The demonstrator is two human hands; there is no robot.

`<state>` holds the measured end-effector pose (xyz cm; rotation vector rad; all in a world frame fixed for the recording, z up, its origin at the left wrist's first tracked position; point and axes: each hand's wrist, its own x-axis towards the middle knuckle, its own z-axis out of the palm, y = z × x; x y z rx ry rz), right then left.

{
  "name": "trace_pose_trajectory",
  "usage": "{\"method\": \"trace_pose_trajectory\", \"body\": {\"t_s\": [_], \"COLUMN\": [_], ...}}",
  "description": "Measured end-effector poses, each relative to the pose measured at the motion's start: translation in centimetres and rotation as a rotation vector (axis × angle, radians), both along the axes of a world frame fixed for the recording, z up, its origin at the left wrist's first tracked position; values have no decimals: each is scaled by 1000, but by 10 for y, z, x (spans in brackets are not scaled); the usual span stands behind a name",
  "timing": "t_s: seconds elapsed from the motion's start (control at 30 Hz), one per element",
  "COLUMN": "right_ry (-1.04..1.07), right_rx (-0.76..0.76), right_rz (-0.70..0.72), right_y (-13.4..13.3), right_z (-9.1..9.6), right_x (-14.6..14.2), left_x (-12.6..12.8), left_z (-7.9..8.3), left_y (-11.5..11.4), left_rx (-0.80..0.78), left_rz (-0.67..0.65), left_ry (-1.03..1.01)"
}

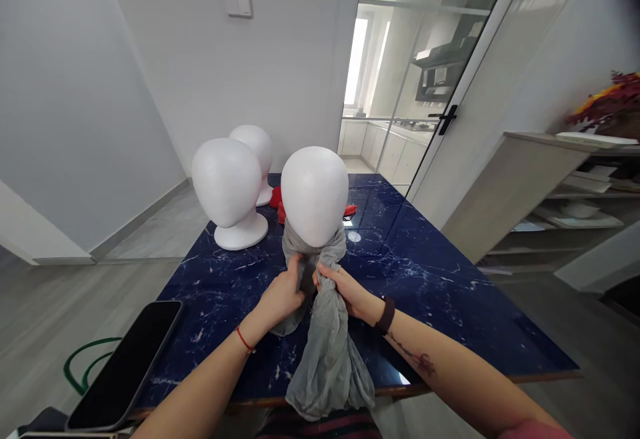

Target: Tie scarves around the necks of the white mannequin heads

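Observation:
A grey scarf is wrapped around the neck of a white foam mannequin head, and one end hangs down over the table's front edge. My left hand is closed on the scarf just below the head, on the left side. On the right, my right hand grips the gathered scarf with the thumb on top. Folds of cloth partly hide the fingertips of both hands. The head stands upright, its base covered by the scarf.
Two more white foam heads, a near one and a far one, stand at left on the blue marbled table. Something red lies behind the wrapped head. A phone rests at the left edge. Shelves stand right.

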<state>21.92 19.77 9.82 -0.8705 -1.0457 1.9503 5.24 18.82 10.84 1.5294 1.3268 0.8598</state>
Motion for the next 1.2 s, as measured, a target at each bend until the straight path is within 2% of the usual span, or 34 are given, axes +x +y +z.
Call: {"method": "trace_pose_trajectory", "body": {"t_s": [0.1,0.3,0.37,0.43,0.5,0.57,0.67,0.73,0.9,1.03,1.13,1.2], "right_ry": [-29,-88,-84,30,176,241,214,170,130,150,160,155], "right_rx": [5,64,-2,-99,-168,-229,-311,-300,-172,-181,-161,-154], "right_rz": [-96,-295,-258,-163,-64,17,113,119,5,1,-24,-36], "right_y": [2,3,3,2,1,0,1,2,5,7,7,6], "right_z": [0,-13,-16,-14,-9,-3,1,-1,-8,-8,-9,-8], "right_x": [1,-6,-9,-10,-9,-5,0,2,0,0,1,1], "left_x": [-1,-5,-6,-7,-7,-7,-8,-10,-17,-19,-17,-16], "left_z": [8,25,28,32,36,41,50,53,46,35,31,31], "left_y": [3,9,8,6,0,-7,-20,-25,-18,-6,-4,-2], "left_rx": [32,-428,-482,-497,-503,-560,-647,-613,-555,-496,-388,-375], "left_rz": [41,82,88,41,-90,-282,-560,-647,-624,-494,-395,-360], "left_ry": [-25,-699,-819,-867,-865,-804,-590,-444,-280,-182,-221,-317]}}
